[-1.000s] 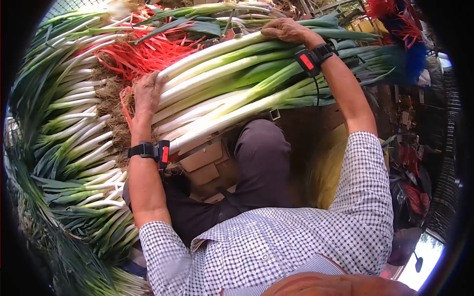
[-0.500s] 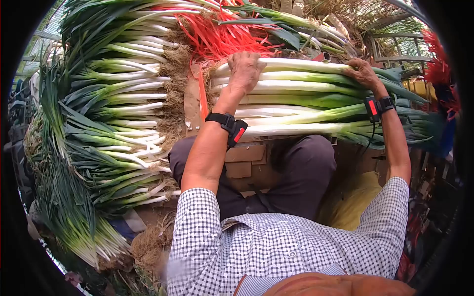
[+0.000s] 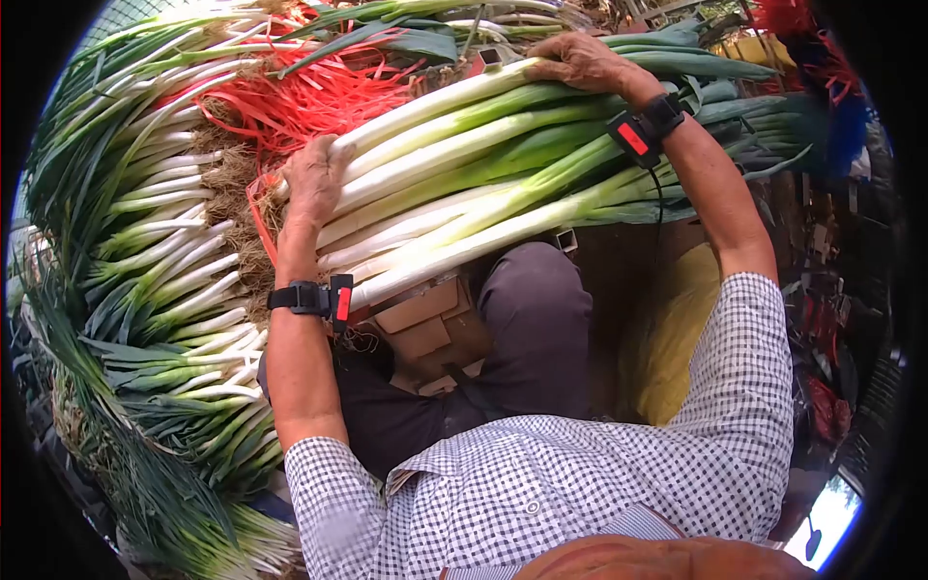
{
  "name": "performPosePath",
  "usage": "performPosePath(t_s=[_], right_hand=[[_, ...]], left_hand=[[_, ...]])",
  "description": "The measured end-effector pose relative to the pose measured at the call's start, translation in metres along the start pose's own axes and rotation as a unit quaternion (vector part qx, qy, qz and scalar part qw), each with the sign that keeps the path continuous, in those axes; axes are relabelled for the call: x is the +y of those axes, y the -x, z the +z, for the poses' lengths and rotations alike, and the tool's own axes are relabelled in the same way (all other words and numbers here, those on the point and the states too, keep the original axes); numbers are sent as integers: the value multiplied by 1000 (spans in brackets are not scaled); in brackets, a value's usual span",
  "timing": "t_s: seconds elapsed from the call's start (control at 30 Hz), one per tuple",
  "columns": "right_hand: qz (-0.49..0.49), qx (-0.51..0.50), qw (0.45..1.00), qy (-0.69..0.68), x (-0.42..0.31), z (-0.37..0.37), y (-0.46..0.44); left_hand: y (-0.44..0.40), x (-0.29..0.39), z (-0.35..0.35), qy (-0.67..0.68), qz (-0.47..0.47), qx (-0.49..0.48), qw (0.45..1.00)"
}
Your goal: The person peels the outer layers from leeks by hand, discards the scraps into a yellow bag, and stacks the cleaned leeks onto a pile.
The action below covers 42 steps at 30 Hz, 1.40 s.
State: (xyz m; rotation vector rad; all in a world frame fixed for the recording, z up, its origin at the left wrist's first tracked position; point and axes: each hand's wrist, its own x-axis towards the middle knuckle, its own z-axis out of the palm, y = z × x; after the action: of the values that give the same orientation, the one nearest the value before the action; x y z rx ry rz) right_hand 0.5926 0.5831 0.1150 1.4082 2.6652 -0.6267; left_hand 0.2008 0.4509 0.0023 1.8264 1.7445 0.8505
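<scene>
Several thick leeks (image 3: pixel 425 179) lie side by side across my lap, white ends at left and dark green leaves at right. My left hand (image 3: pixel 314 184) is closed over the white ends at the far left of this row, fingers curled on the far leek. Farther right, my right hand (image 3: pixel 585 66) grips the far side of the row where white turns green. Its fingertips press on the outermost leek. Beside my left hand, a red plastic strip (image 3: pixel 259 217) runs down past the leek ends. Both wrists carry black straps with red-marked boxes.
A long heap of rooted leeks (image 3: pixel 174 261) fills the left side. Red plastic strips (image 3: pixel 319 101) lie tangled beyond my left hand. Square metal tube ends (image 3: pixel 491 58) show at the row's far edge. Cardboard (image 3: pixel 425 324) lies below, and a yellow sack (image 3: pixel 681 333) is at right.
The view has turned, and the leek row now slants, its white ends lower at left. My left hand has shifted to the white ends; my right hand stays on the far side of the row.
</scene>
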Motion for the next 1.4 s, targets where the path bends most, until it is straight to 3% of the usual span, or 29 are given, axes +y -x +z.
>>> performPosePath(t_s=[0.07, 0.1, 0.13, 0.2, 0.23, 0.27, 0.3, 0.33, 0.43, 0.53, 0.67, 0.73, 0.83, 0.97, 1.03, 1.13, 1.2, 1.23, 1.33, 1.4], right_hand=[[7, -1, 997, -73, 13, 17, -5], [6, 12, 995, -95, 10, 16, 0], [-30, 54, 998, -13, 15, 19, -3], [-13, 23, 998, 54, 15, 16, -7], [-81, 70, 987, 122, 21, 17, -9], [-45, 95, 978, 179, -6, 1, 4], [-16, 111, 980, 164, -17, -5, 10], [-45, 184, 967, 171, -19, -7, 23], [-7, 240, 951, 195, 0, -17, 44], [51, 206, 944, 252, 51, -13, 49], [59, 61, 963, 257, 65, 2, 49], [44, 169, 949, 263, 72, 21, 51], [65, 162, 959, 222, 64, 15, 51], [109, 92, 972, 188, 53, -11, 45], [86, 29, 988, 124, 47, -22, 31], [49, 3, 993, 103, 35, -25, 22], [31, 10, 993, 111, 27, -29, 22], [-16, 89, 989, 115, 21, -25, 25], [-67, 163, 959, 224, 17, -21, 30], [-104, 206, 949, 214, 19, -16, 34]], left_hand=[[-5, -1, 1, -50, -24, -59, 997], [-4, -7, 6, -54, 58, 6, 997], [-8, -23, 6, -131, 43, -27, 990], [0, -26, 9, -131, 91, 45, 986], [-1, -30, 10, -121, 75, 40, 989], [-3, -36, 14, -106, 61, 29, 992], [-6, -47, 18, -92, 86, 34, 991], [-7, -39, 15, -83, 100, 39, 991], [1, -26, 8, -109, 58, 18, 992], [1, -23, 8, -111, 58, 18, 992], [6, -19, 10, -83, 44, 37, 995], [6, -20, 12, -114, 37, 40, 992], [4, -24, 11, -130, 63, 44, 989], [-5, -12, -13, -115, 30, -65, 991], [-11, -6, -21, -91, 22, -141, 986], [-5, 7, -25, -103, 21, -140, 985], [2, -1, -17, -119, 109, -49, 986], [6, 0, -14, -125, 151, -3, 981], [7, 8, -12, -166, 189, 58, 966], [8, 8, -8, -151, 183, 60, 970]])
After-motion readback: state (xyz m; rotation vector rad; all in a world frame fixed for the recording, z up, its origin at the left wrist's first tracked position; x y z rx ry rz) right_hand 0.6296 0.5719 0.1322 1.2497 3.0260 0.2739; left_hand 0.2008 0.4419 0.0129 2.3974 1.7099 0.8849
